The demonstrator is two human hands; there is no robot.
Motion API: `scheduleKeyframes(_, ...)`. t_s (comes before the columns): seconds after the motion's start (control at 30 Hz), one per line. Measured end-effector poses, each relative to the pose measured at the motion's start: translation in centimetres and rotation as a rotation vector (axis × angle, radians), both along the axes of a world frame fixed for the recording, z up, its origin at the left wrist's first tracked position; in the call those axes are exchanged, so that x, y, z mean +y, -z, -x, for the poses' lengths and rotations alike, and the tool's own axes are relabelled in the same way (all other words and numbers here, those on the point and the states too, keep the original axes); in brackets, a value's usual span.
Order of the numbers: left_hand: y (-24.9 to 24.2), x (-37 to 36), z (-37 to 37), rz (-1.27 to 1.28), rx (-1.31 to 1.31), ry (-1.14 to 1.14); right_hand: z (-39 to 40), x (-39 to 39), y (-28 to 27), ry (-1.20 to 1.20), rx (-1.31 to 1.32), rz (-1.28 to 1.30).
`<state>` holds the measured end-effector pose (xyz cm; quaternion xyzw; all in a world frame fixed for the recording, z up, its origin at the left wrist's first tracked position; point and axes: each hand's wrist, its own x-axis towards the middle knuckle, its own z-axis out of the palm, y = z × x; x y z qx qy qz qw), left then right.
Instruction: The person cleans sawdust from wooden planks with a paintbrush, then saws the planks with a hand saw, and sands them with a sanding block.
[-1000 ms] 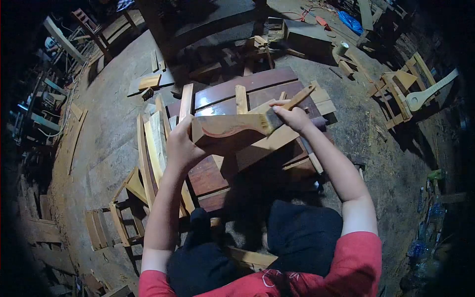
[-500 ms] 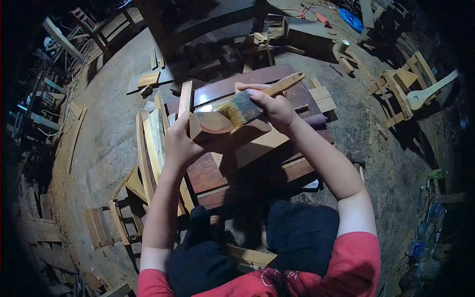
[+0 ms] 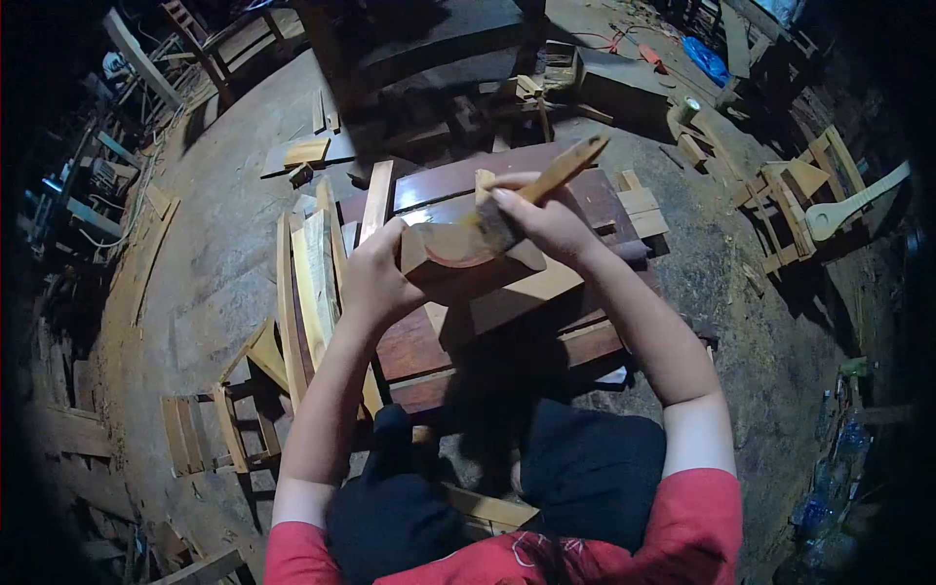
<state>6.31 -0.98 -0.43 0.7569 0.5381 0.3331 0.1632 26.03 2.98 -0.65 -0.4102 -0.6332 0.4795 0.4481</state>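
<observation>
My left hand [image 3: 378,278] is closed on the left end of a wooden piece [image 3: 468,276] with a curved edge and a reddish line along the curve. This piece is held up over a low table of dark reddish boards [image 3: 414,351]. In my right hand [image 3: 552,228] is a wide paintbrush [image 3: 568,166], its wooden handle pointing up and to the right. The brush head, smeared by motion, overlaps the top of the wooden piece. Part of the brush is hidden behind my right fingers.
Long wood strips [image 3: 310,268] lean at the table's left side. A small wooden frame [image 3: 232,429] stands on the floor at left. To the right, a large wooden spoon [image 3: 824,219] rests against another wooden frame [image 3: 780,195]. A blue bag [image 3: 704,60] lies at the far right.
The paintbrush has turned from showing its broad face to a narrower side, its bristles shifting right along the wooden piece. The view has shifted slightly; my left hand keeps its hold.
</observation>
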Motion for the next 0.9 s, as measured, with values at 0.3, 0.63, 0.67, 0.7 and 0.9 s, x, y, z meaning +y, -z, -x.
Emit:
scheduleKeyframes(0.3, 0.0, 0.0, 0.0, 0.023, 0.035, -0.015, -0.3, -0.6, 2.2, 0.115, 0.130, 0.145)
scheduleKeyframes(0.63, -0.9, -0.1, -0.8, -0.024, -0.003, -0.031, 3.3, -2.3, -4.3, 0.049, -0.314, -0.556)
scheduleKeyframes(0.67, -1.1, -0.1, -0.9, -0.038, -0.025, -0.024, 4.0, -2.3, -4.8, 0.051, -0.309, -0.555)
scheduleKeyframes(0.7, -0.8, 0.0, -0.6, -0.038, -0.019, -0.024, 4.6, -2.3, -5.1, 0.014, -0.047, -0.380)
scheduleKeyframes(0.9, -0.2, 0.0, -0.3, -0.022, -0.038, -0.018, 1.6, -1.1, -0.2, 0.018, 0.132, -0.039)
